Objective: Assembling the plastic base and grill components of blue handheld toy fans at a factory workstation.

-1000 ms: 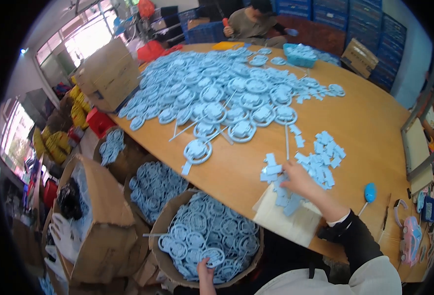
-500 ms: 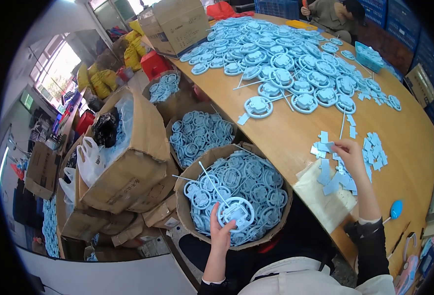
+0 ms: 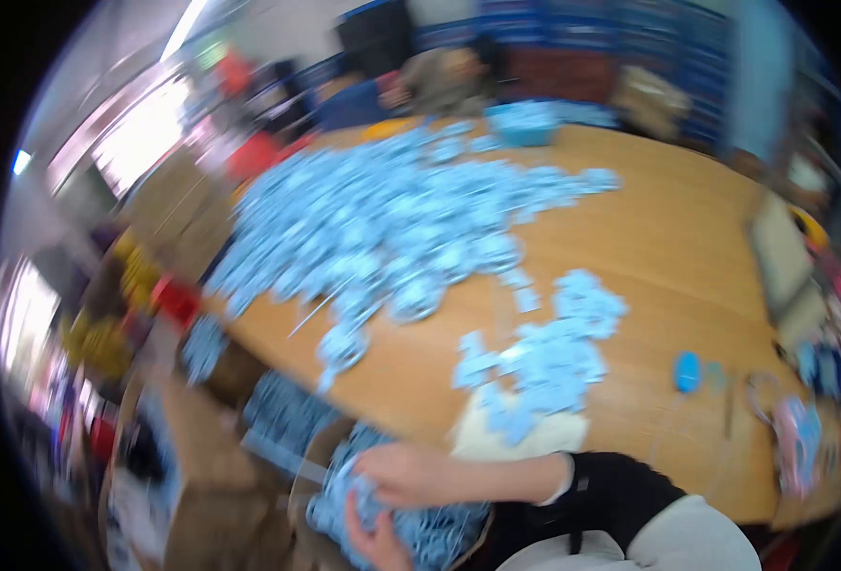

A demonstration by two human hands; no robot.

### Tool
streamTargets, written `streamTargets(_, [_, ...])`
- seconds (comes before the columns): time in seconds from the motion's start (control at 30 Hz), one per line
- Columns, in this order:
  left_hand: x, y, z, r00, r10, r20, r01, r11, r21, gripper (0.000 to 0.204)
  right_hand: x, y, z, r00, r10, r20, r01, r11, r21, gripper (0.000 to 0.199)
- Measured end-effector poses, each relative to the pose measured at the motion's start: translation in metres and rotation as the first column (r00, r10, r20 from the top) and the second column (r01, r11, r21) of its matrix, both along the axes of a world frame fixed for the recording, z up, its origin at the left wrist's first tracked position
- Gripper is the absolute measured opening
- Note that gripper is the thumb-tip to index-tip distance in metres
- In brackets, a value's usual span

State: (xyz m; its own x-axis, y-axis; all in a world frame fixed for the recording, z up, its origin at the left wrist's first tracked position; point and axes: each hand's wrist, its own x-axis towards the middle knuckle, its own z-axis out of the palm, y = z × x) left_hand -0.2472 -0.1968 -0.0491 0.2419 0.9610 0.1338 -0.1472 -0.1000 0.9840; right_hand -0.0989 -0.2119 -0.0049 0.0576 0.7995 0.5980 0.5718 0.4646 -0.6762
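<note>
Low in the picture, my left hand (image 3: 380,544) holds a light blue ring-shaped plastic part (image 3: 363,493) over an open carton heaped with similar parts (image 3: 439,535). My right hand (image 3: 403,474) reaches across from the right, its fingers bent down against the same part. Blur and the hand itself hide whatever may be between those fingers. To the right of the hands, small flat light blue pieces (image 3: 549,366) lie in a loose pile on the table, partly over a pale sheet (image 3: 468,433).
A large heap of light blue ring parts (image 3: 373,219) covers the far left of the wooden table (image 3: 677,247). A teal basket (image 3: 523,124) stands behind it, near a seated person (image 3: 444,81). A blue oval object (image 3: 687,371) lies at right. Cartons (image 3: 216,476) crowd the left.
My right hand has left the small flat pieces and come over to the ring part in my left hand. The view has swung right, and everything is blurred.
</note>
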Motion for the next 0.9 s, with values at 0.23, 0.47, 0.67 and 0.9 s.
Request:
streamTargets(0.23, [0.013, -0.004, 0.014, 0.915, 0.02, -0.403, 0.082, 0.969, 0.234, 0.046, 0.011, 0.001, 0.013, 0.996, -0.038, -0.085, 0.049, 0.989, 0.142, 0.015])
streamTargets(0.47, [0.017, -0.003, 0.031, 0.968, 0.029, -0.248, -0.006, 0.995, 0.095, 0.045, 0.016, -0.007, 0.016, 0.978, 0.206, 0.04, -0.21, 0.952, 0.221, 0.019])
streamTargets(0.67, [0.013, 0.005, 0.038, 0.977, -0.207, -0.042, 0.21, 0.972, 0.108, 0.05, 0.022, 0.005, 0.019, 0.936, 0.318, 0.153, -0.346, 0.912, 0.221, 0.021])
streamTargets(0.9, [0.012, 0.005, 0.03, 0.986, -0.162, 0.04, 0.163, 0.987, -0.017, 0.054, 0.037, -0.008, 0.028, 0.939, 0.32, 0.123, -0.328, 0.944, 0.046, 0.027])
